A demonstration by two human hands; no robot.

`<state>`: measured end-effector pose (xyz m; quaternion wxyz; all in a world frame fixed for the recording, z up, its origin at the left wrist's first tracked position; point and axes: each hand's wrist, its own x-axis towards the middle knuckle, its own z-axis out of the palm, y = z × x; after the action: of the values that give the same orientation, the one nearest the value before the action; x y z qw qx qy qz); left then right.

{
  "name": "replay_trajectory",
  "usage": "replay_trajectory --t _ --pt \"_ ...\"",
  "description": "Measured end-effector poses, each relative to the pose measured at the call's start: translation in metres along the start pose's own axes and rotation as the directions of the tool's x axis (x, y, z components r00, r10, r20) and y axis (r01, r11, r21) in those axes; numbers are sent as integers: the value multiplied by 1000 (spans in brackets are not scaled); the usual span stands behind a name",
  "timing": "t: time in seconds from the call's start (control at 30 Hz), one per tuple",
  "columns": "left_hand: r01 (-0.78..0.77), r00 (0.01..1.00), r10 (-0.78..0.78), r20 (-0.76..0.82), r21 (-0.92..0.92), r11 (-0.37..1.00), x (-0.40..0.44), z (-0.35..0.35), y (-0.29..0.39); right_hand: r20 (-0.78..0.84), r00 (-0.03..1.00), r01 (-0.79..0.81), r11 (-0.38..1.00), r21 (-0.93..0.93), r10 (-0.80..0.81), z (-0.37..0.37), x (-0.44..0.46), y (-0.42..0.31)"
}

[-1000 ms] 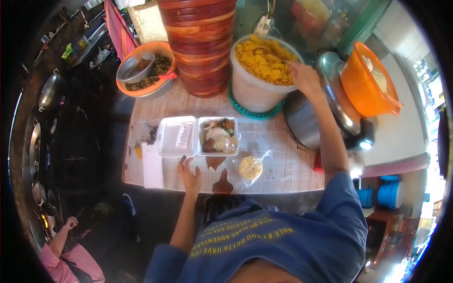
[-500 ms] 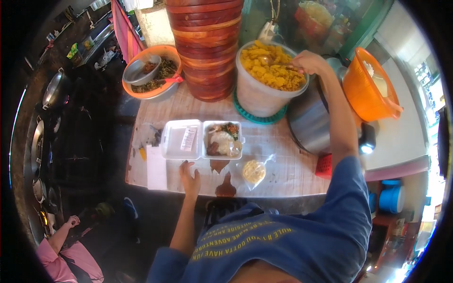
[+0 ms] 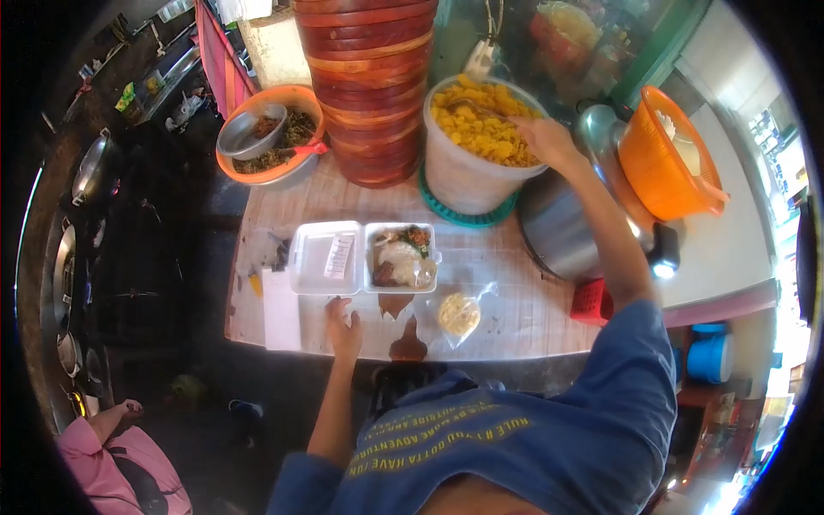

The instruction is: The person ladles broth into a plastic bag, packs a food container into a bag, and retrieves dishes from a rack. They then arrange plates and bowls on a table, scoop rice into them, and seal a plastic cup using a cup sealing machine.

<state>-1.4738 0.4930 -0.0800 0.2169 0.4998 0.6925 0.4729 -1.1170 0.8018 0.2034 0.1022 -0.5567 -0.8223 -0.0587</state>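
Observation:
My right hand (image 3: 546,142) is closed on the handle of a metal spoon (image 3: 474,106), whose bowl sits in the crumbly yellow food (image 3: 489,129) filling a tall white bucket (image 3: 459,178). At the table's front edge, my left hand (image 3: 344,331) is open with its fingers apart, holding nothing. Just above it lies an opened white foam takeaway box (image 3: 300,283). One half contains rice (image 3: 397,257), greens and brown pieces; on the lid half is a small printed slip (image 3: 339,257). A clear bag of pale crackers (image 3: 459,314) rests to the right of the box.
Behind stand a tall stack of reddish-brown bowls (image 3: 369,94) and an orange basin of greens (image 3: 316,112). On the right are a large metal pot (image 3: 558,223), an orange basket (image 3: 669,172) and a red basket (image 3: 589,304). A person in pink (image 3: 129,455) is at lower left.
My right hand has moved left over the bucket, and the spoon has shifted toward its back left side. My left hand stays at the table edge. The view has shifted slightly.

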Motion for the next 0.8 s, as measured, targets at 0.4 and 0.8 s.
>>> replay_trajectory --t 0.4,0.8 --pt "48 999 -49 -17 -64 997 -3 -3 -7 678 711 -624 612 486 187 -44 57 28" --pt "81 995 -84 -53 -49 996 14 -3 -10 525 839 -511 548 663 147 -94 34 42"
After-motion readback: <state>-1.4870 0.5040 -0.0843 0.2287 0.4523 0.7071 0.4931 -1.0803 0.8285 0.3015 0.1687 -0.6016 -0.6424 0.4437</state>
